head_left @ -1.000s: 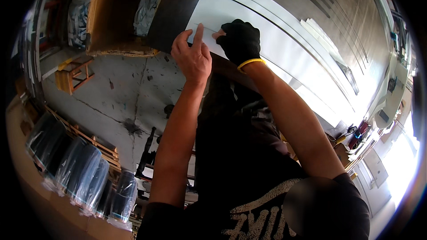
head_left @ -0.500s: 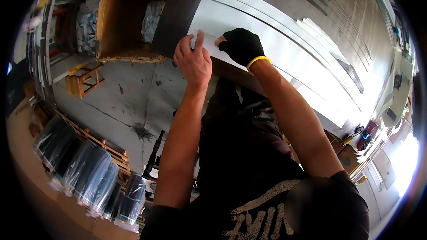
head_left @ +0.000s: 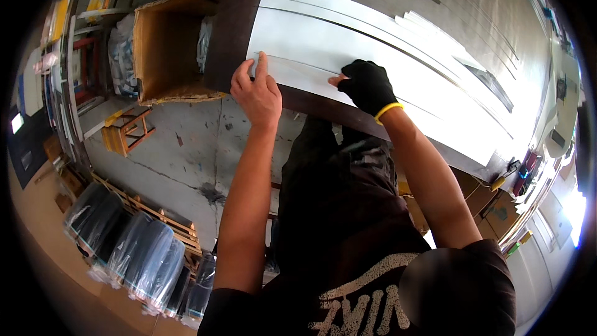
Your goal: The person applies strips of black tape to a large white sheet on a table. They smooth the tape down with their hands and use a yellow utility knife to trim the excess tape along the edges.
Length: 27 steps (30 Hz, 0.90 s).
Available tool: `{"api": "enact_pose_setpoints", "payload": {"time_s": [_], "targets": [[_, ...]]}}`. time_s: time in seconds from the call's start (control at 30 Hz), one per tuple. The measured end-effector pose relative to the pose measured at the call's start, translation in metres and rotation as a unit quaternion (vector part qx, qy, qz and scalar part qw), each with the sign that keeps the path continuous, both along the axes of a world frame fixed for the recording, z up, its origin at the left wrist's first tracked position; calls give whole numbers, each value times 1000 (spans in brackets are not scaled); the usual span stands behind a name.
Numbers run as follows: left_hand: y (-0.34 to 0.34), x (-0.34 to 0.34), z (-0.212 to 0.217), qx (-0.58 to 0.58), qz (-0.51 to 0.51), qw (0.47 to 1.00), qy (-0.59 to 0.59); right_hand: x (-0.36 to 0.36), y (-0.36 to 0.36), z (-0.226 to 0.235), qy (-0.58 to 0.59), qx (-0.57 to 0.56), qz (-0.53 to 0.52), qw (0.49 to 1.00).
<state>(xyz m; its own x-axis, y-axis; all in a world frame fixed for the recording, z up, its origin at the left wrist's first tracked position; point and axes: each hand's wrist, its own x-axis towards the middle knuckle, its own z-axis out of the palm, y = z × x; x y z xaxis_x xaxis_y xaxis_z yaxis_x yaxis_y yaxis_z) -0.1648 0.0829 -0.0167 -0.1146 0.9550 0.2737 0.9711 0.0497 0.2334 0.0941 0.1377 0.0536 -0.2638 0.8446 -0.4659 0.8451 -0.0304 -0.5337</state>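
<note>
In the head view, a white panel (head_left: 305, 34) is seen lying on the dark table (head_left: 227, 50). Work along a thin line (head_left: 301, 63) near its close edge appears to be under way. The left hand (head_left: 256, 96), half open with index finger extended, is laid at the line's left end, nothing visibly held. The gloved right hand (head_left: 368, 87) is curled farther along; whether anything is pinched cannot be told, its grip being hidden. Steady alignment would seem to be called for next. The panel's right end is washed out by glare.
</note>
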Motion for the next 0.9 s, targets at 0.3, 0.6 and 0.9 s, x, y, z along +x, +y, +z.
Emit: {"api": "enact_pose_setpoints", "payload": {"time_s": [0.3,0.6,0.9], "targets": [[1,-5,5,-13,-16,1000,16,59,-43,-5,1,72,-69,995],[2,-18,8,-27,-51,998,26,74,-49,1,-27,67,-76,994],[4,-24,11,-49,-71,996,28,75,-49,1,-21,83,-70,994]]}}
